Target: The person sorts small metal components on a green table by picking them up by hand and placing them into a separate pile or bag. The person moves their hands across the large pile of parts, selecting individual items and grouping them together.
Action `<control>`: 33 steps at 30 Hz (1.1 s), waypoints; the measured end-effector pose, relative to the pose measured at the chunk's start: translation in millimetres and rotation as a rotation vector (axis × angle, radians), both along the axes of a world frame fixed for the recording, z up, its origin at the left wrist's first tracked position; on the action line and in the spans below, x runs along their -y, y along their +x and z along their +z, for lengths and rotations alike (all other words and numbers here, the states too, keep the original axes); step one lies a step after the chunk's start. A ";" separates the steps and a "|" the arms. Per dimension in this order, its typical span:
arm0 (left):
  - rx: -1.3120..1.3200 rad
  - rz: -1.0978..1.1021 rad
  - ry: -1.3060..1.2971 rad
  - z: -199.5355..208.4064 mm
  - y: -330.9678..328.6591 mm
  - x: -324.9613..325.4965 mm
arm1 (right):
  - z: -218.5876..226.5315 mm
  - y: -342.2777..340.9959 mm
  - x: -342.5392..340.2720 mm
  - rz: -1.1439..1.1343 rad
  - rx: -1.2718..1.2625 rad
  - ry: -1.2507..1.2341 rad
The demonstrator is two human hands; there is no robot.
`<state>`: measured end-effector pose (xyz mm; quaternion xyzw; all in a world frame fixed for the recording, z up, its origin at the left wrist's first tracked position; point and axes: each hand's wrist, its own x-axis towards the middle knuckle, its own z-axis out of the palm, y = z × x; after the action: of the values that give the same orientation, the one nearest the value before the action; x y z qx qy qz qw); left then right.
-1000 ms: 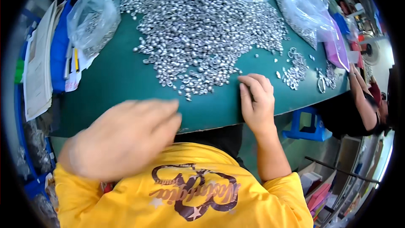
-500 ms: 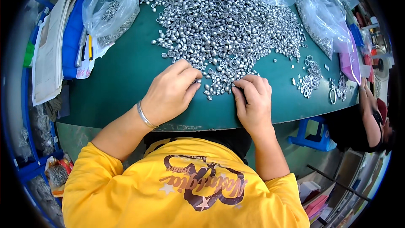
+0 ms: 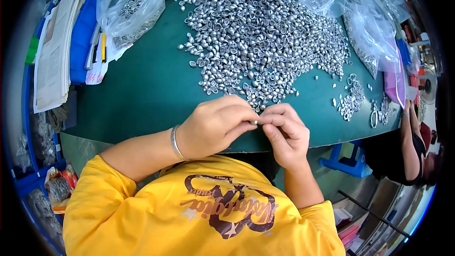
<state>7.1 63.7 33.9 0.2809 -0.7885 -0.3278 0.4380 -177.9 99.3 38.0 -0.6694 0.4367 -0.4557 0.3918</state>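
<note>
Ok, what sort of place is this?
Probably a workshop for small parts: a big heap of metal pieces on a green table, a clear bag of bits, another person nearby.

The green counter [image 3: 137, 99] is bowed by the lens; a blue stool [image 3: 328, 162] is set by its right-hand edge, on a greenish floor [image 3: 327, 183]; the left side is lined by a blue rack [image 3: 33, 178]; the lower right is crossed by a dark bar [image 3: 374, 214].

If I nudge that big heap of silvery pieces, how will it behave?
The heap will probably spread, since its pieces seem to lie loose. Rounded backs may let them rock or roll, and many hollow shapes suggest lightness for their size.
</note>
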 end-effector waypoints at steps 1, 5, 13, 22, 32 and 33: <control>-0.010 0.069 0.058 0.7 -0.6 -1.2 | -1.4 -3.2 2.2 -0.091 -0.119 -0.066; 0.015 0.101 0.240 -1.8 2.8 4.3 | -10.5 -13.5 17.7 -0.323 -0.466 -0.244; -0.026 0.093 0.326 -1.8 2.3 6.4 | -17.7 -7.0 25.2 -0.286 -0.709 -0.364; -0.083 0.111 0.422 1.8 7.9 2.3 | -19.4 -8.0 24.5 -0.342 -0.456 -0.409; -0.381 0.040 0.587 0.7 6.6 6.5 | -12.4 -11.4 7.9 -0.092 1.074 0.595; -0.401 0.037 0.596 1.8 6.0 6.4 | -12.9 -11.3 7.5 -0.043 1.144 0.626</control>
<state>13.1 57.3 35.6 0.3405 -0.5513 -0.5842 0.4888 -189.2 91.7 25.0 -0.1665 0.2847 -0.5989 0.7297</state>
